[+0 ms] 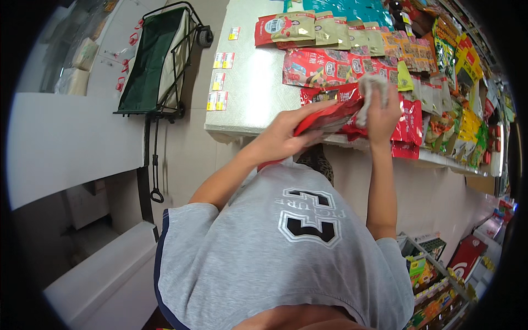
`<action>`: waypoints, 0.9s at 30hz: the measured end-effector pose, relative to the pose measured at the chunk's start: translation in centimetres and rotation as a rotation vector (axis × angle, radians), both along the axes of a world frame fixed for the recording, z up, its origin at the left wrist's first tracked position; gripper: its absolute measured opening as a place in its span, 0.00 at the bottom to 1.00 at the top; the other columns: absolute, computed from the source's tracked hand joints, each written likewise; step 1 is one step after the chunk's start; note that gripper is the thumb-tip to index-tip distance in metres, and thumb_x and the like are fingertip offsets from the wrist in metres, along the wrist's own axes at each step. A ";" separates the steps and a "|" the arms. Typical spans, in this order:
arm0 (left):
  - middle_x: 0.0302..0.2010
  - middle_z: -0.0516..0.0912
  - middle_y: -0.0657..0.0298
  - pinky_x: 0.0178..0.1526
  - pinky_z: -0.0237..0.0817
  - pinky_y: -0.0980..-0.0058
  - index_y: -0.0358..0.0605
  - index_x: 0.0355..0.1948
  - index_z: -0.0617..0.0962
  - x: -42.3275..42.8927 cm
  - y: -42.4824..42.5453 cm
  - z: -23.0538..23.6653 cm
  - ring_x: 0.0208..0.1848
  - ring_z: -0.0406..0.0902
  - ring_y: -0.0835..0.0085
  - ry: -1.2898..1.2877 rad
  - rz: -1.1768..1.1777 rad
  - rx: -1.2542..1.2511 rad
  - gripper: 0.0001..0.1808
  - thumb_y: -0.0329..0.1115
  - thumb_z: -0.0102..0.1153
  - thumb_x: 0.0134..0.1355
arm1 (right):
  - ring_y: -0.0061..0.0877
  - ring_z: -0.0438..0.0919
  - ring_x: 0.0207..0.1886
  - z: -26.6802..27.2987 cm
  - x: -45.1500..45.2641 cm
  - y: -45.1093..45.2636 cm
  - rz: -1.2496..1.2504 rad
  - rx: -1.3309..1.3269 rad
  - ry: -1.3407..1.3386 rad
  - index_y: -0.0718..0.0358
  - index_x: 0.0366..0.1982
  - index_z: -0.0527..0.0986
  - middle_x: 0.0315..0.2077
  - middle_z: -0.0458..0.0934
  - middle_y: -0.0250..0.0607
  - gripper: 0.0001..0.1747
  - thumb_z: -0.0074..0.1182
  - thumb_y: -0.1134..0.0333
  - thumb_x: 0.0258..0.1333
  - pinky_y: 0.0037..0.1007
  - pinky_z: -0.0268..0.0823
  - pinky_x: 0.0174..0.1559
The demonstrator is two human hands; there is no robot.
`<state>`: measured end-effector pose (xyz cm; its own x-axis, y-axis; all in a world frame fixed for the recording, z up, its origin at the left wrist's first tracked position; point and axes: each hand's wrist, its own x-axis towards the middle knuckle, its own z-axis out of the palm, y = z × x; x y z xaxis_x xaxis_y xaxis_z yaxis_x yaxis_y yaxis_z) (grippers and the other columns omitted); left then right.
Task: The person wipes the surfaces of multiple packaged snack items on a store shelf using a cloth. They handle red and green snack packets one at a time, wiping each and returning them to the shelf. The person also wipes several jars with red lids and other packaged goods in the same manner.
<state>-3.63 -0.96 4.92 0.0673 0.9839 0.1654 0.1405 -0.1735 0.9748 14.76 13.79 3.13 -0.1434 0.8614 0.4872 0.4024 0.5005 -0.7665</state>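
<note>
My left hand [287,130] grips a red plastic food packet [328,117] by its left end, holding it tilted above the table's near edge. In my right hand [383,117] is a bunched greyish-white cloth [372,88], against the packet's right end. Fingers and cloth are partly blurred, and the cloth covers that end of the packet. Just beyond the held packet lie red food packets [319,66] in an overlapping row. More red packets [406,123] lie to the right of my right hand, some hanging over the edge.
Price tags [223,60] line the left side of the covered white display table [255,95]. Gold-and-red pouches [288,27] lie at the far side. A green folding wagon [154,62] stands on the floor at left, beside a white counter [74,140]. Stocked shelves [433,284] are at lower right.
</note>
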 end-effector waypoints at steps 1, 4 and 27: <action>0.54 0.76 0.54 0.55 0.65 0.70 0.46 0.62 0.67 -0.7 -0.6 -0.4 0.53 0.77 0.62 0.016 -0.032 -0.041 0.32 0.23 0.57 0.54 | 0.31 0.77 0.42 -0.5 0.4 0.2 -0.101 -0.118 0.039 0.67 0.41 0.76 0.39 0.78 0.42 0.10 0.53 0.72 0.56 0.28 0.68 0.44; 0.49 0.79 0.53 0.49 0.68 0.68 0.41 0.57 0.70 -1.9 -1.7 -1.0 0.48 0.78 0.59 0.309 0.000 0.140 0.30 0.23 0.60 0.50 | 0.31 0.75 0.48 2.7 1.1 -1.2 0.066 -0.148 0.376 0.67 0.42 0.76 0.43 0.78 0.42 0.14 0.53 0.66 0.57 0.31 0.66 0.49; 0.55 0.72 0.53 0.55 0.68 0.62 0.39 0.59 0.64 -13.8 -10.0 -2.4 0.54 0.73 0.63 -0.834 1.028 0.120 0.23 0.37 0.50 0.66 | 0.37 0.77 0.41 -7.5 -9.2 -2.3 0.417 -0.364 -0.033 0.69 0.44 0.74 0.38 0.77 0.50 0.16 0.45 0.63 0.63 0.32 0.67 0.44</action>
<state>-17.39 -10.98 2.48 -0.8566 0.5024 -0.1175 -0.3701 -0.4395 0.8184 5.61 11.47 -4.38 -0.5186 0.8402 0.1586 0.2532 0.3280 -0.9101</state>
